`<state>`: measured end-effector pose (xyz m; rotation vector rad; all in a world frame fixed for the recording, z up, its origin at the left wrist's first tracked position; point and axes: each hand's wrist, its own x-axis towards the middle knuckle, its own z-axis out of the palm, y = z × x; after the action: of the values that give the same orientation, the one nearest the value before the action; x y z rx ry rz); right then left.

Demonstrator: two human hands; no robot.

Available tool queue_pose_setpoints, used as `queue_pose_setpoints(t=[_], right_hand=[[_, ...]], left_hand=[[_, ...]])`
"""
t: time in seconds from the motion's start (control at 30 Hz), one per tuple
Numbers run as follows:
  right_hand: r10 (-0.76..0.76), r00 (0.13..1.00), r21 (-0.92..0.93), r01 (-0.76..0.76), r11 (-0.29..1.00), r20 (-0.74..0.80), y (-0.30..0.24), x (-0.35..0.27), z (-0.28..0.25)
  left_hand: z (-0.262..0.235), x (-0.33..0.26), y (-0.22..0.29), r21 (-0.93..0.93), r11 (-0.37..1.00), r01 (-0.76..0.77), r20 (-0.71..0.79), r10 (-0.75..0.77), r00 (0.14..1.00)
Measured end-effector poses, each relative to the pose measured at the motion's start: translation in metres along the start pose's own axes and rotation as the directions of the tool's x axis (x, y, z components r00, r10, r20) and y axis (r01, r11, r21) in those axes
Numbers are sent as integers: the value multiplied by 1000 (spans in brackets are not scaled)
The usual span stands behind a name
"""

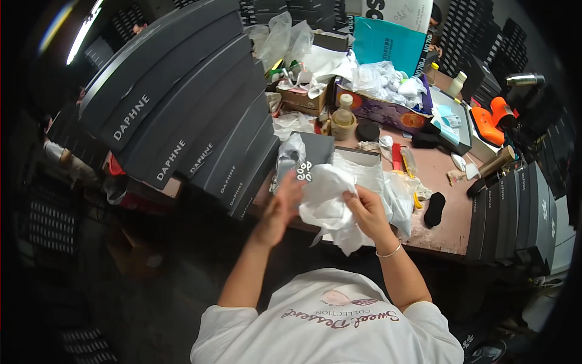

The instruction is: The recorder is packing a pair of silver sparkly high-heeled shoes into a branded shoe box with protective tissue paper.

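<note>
A crumpled sheet of white tissue paper point(329, 197) hangs in front of me, over the table's near edge. My right hand point(367, 212) is closed on its right side, thumb on top. Just left of the sheet is my left hand point(280, 211), its fingers smeared by motion; whether it touches the paper I cannot tell. Behind the sheet stands an open shoe box point(357, 158) with white paper in it. A dark grey lid or box point(321, 145) lies beside it, with a clear plastic wrapping point(292, 148) at its left. White plastic point(397, 200) lies right of the open box.
Tall stacks of dark shoe boxes rise at left point(200, 109) and right point(515, 212). A purple carton point(382, 112) of crumpled paper, a bottle point(344, 115), an orange tool point(488, 126) and a black oval pad point(434, 209) sit on the pinkish table point(445, 238).
</note>
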<state>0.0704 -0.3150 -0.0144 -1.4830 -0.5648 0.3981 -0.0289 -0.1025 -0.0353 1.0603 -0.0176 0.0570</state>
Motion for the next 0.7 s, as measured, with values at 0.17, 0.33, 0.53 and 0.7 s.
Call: queue_pose_setpoints(t=[0.17, 0.33, 0.53, 0.7], right_hand=[[-92, 964, -95, 70, 993, -248, 23, 0, 10], [65, 997, -255, -54, 965, 34, 12, 0, 20], [30, 899, -360, 144, 922, 438, 8, 31, 56], [208, 940, -780, 86, 620, 269, 17, 117, 95]], left_hand=[[-6, -14, -34, 398, 911, -108, -425, 288, 858], [-15, -49, -14, 972, 234, 17, -139, 515, 846], [-57, -84, -36, 390, 914, 110, -560, 141, 816], [-74, -106, -14, 259, 966, -4, -679, 185, 711]])
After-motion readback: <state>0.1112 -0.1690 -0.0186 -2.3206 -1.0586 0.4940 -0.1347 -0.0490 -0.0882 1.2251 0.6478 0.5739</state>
